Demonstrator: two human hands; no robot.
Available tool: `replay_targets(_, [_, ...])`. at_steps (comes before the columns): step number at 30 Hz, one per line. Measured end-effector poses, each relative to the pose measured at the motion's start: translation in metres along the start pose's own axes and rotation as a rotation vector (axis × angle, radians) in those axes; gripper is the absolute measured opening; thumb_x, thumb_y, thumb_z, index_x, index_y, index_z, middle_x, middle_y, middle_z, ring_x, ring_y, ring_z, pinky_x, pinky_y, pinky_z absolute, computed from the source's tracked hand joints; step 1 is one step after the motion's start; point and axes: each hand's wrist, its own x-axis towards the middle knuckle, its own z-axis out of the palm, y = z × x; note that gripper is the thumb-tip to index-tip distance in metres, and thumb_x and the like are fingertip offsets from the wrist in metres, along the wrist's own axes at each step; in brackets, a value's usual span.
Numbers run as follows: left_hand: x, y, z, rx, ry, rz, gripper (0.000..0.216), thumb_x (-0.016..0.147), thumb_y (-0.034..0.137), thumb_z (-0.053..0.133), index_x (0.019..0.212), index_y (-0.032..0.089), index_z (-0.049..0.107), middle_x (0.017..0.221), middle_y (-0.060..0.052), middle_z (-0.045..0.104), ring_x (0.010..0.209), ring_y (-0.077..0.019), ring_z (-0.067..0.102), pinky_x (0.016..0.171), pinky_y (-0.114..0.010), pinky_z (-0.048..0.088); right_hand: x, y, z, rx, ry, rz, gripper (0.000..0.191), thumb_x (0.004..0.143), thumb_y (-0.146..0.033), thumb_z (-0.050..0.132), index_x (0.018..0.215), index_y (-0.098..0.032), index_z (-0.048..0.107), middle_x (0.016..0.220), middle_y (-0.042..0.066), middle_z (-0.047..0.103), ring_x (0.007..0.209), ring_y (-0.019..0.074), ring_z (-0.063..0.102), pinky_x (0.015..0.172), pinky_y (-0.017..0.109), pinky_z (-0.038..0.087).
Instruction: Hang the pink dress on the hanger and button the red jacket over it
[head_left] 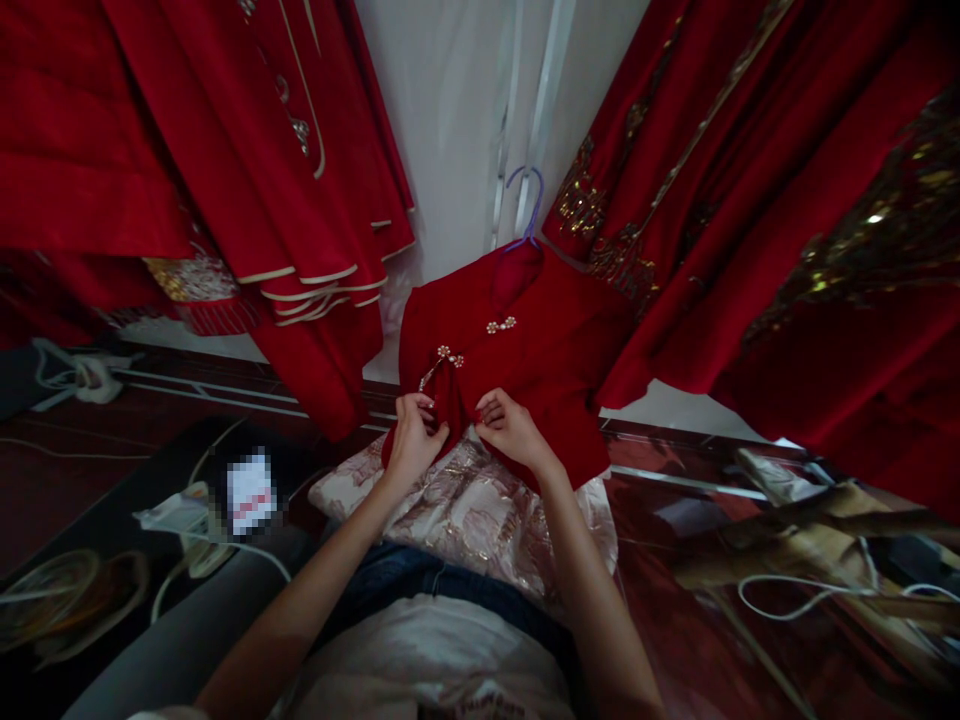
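A small red jacket [559,350] on a purple hanger [527,205] lies in front of me, over a pale patterned cloth [480,515] on my lap. Pearl frog buttons [501,325] run down its front flap. My left hand [412,438] pinches the flap's edge just below the second pearl button [448,356]. My right hand [506,425] is closed on the red fabric right beside it. Both hands nearly touch each other at the jacket's lower front.
Red embroidered garments hang at the left [225,150] and right [787,220], with a white wall between. A power strip with white cables [184,520] lies at the left on the dark floor. More cables and clutter [810,580] lie at the right.
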Motion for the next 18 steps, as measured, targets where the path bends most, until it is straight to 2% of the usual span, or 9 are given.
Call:
replay_targets(2, [0.003,-0.003,0.002,-0.038,-0.008,-0.033,0.046,0.066,0.020,0.069,0.104,0.019,0.042,0.103,-0.003,0.045,0.068,-0.0085,0.055,0.054,-0.022,0.050,0.000,-0.003,0.000,0.018,-0.004,0.002,0.024,0.067,-0.016,0.060,0.089,-0.020,0.053,0.079,-0.002,0.058,0.071,0.0115,0.058,0.065,0.023,0.050])
replay_targets(4, [0.005,-0.003,0.004,-0.074,-0.068,-0.047,0.049,0.065,0.020,0.071,0.104,0.019,0.042,0.097,-0.001,0.049,0.064,-0.0085,0.055,0.053,-0.022,0.049,0.000,-0.006,0.000,0.048,0.011,0.016,0.025,0.066,-0.016,0.061,0.089,-0.020,0.053,0.079,-0.001,0.058,0.071,0.0117,0.058,0.066,0.024,0.051])
replay_targets(7, [0.003,0.001,0.008,-0.126,-0.134,-0.018,0.040,0.068,0.014,0.066,0.101,0.019,0.046,0.089,0.000,0.055,0.073,-0.0112,0.059,0.065,-0.024,0.052,0.001,-0.013,0.003,0.118,0.076,0.033,0.030,0.065,-0.016,0.062,0.093,-0.020,0.053,0.077,-0.001,0.059,0.072,0.0119,0.059,0.068,0.024,0.051])
replay_targets(10, [0.000,0.004,0.011,-0.181,-0.119,-0.006,0.035,0.069,0.011,0.064,0.100,0.019,0.052,0.093,-0.002,0.060,0.084,-0.0130,0.063,0.076,-0.027,0.054,0.000,-0.020,0.008,0.169,0.081,0.006,0.033,0.067,-0.018,0.063,0.098,-0.021,0.053,0.079,-0.001,0.060,0.073,0.0121,0.060,0.069,0.025,0.053])
replay_targets(12, [-0.001,0.005,0.014,-0.231,-0.089,-0.043,0.033,0.069,0.011,0.063,0.100,0.019,0.054,0.093,-0.002,0.063,0.084,-0.0135,0.064,0.077,-0.027,0.054,0.000,-0.019,0.015,0.144,0.083,0.002,0.034,0.067,-0.018,0.064,0.099,-0.021,0.052,0.080,-0.001,0.060,0.073,0.0124,0.061,0.068,0.025,0.054])
replay_targets(15, [0.002,0.002,0.015,-0.266,-0.041,-0.103,0.026,0.069,0.012,0.063,0.094,0.018,0.058,0.086,-0.002,0.066,0.080,-0.0137,0.066,0.074,-0.027,0.055,0.002,-0.008,0.032,0.086,0.191,0.019,0.033,0.069,-0.018,0.065,0.098,-0.021,0.051,0.082,0.000,0.060,0.072,0.0126,0.062,0.067,0.025,0.055])
replay_targets(18, [0.007,-0.002,0.014,-0.255,-0.033,-0.115,0.016,0.072,0.016,0.063,0.087,0.017,0.061,0.079,-0.002,0.067,0.073,-0.0136,0.066,0.072,-0.027,0.055,0.004,0.005,0.051,0.066,0.296,-0.021,0.029,0.076,-0.020,0.061,0.102,-0.021,0.050,0.092,0.003,0.062,0.081,0.0134,0.063,0.074,0.027,0.056])
